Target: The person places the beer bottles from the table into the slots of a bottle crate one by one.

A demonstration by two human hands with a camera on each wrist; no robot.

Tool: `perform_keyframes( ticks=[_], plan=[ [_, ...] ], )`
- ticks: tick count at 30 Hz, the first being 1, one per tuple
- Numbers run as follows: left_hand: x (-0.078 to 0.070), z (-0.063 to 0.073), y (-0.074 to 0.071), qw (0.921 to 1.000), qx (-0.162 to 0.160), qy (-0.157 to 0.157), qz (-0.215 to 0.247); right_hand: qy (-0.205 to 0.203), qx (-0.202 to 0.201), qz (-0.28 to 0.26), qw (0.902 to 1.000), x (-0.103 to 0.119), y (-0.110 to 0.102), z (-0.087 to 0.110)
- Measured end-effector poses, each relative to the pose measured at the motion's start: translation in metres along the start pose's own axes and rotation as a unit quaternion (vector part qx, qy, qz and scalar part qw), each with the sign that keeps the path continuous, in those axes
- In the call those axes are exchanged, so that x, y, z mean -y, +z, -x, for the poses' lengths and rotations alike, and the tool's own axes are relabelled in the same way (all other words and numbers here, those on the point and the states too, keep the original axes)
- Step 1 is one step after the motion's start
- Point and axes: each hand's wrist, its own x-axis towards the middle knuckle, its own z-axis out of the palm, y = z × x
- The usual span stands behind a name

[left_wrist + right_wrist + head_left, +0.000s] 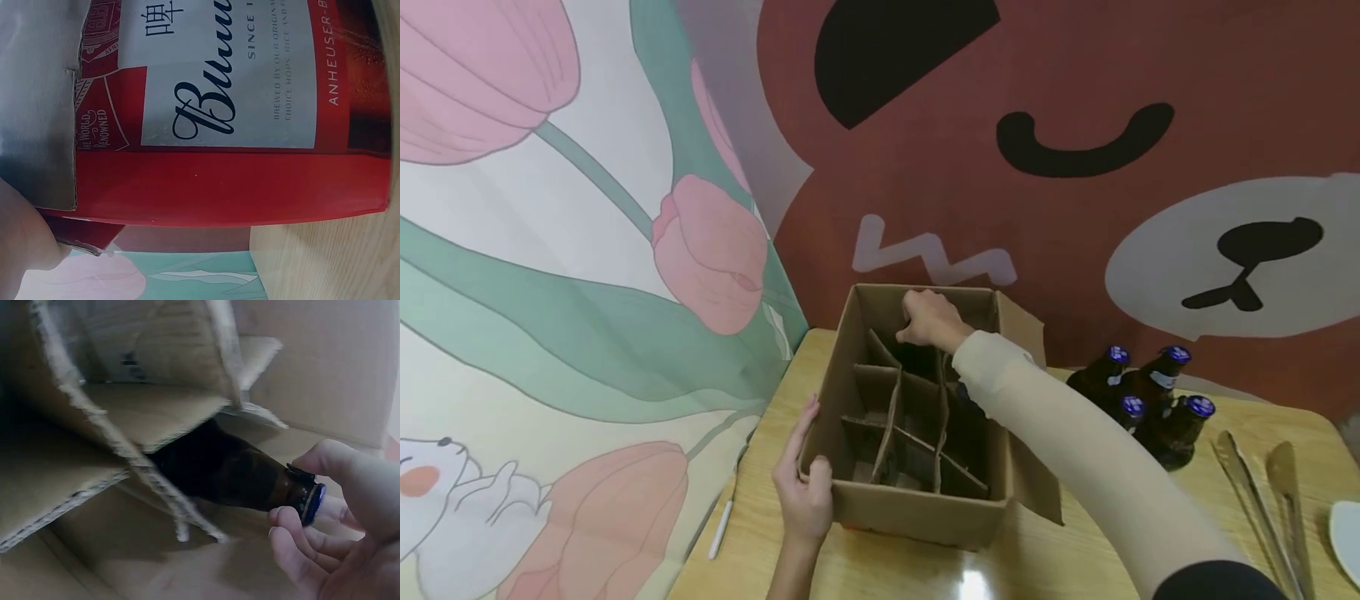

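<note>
An open cardboard box [917, 510] stands on the table, its inside split by cardboard dividers [897, 400]. My left hand [805, 492] grips the box's near left corner, thumb at the rim and fingers along the outer side. Red beer printing covers the box's outer side [187, 187] in the left wrist view. Inside the far part of the box, my right hand [934, 321] holds a dark glass bottle [247, 472] by its blue-capped neck. The bottle leans among the dividers in the right wrist view, its lower part hidden by them.
Several dark bottles [1172, 437] with blue caps stand right of the box. Metal tongs [1255, 492], another long utensil [1288, 492] and a white dish [1347, 533] lie farther right. A slim white-handled tool [721, 529] lies at the table's left edge. Printed walls rise behind.
</note>
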Motion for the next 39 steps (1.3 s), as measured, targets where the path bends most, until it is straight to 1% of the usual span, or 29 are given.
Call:
perform_keyframes(
  ticks=[3,7,10,13,17,20,23,27,31,33,35,39],
  plan=[
    [0.001,0.002,0.0,1.0,0.0,-0.001,-0.003,0.004,0.006,0.019,0.9998,0.0,0.007,-0.001],
    [0.002,0.004,-0.002,1.0,0.0,-0.003,-0.005,-0.009,0.015,0.038,0.9991,0.0,0.014,-0.001],
    [0.003,0.005,-0.004,1.0,0.0,-0.003,0.0,-0.023,0.03,0.041,0.9984,-0.001,0.016,0.0],
    [0.005,0.003,-0.004,1.0,0.0,0.001,0.001,-0.036,0.058,0.047,0.9966,-0.004,0.016,0.002],
    [0.009,0.001,-0.004,1.0,-0.001,0.008,0.003,-0.05,0.085,0.062,0.9932,-0.005,0.012,0.004],
    [0.012,0.0,-0.002,0.9999,0.002,0.005,0.01,-0.056,0.088,0.08,0.9913,-0.005,0.001,0.008],
    [0.015,0.0,0.0,0.9998,0.003,0.0,0.019,-0.069,0.085,0.086,0.9902,-0.003,-0.014,0.016],
    [0.019,-0.004,0.004,0.9999,0.003,0.001,0.016,-0.087,0.074,0.098,0.9886,-0.003,-0.036,0.034],
    [0.02,-0.007,0.007,0.9997,0.006,0.005,0.023,-0.084,0.069,0.118,0.987,-0.012,-0.057,0.062],
    [0.021,-0.008,0.006,0.9996,0.005,0.004,0.028,-0.081,0.062,0.119,0.9876,-0.022,-0.066,0.077],
    [0.022,-0.009,0.004,0.9994,0.004,0.001,0.034,-0.083,0.046,0.116,0.9887,-0.036,-0.073,0.092],
    [0.024,-0.011,-0.005,0.9995,-0.001,0.0,0.03,-0.078,0.014,0.109,0.9909,-0.067,-0.081,0.12]
  ],
)
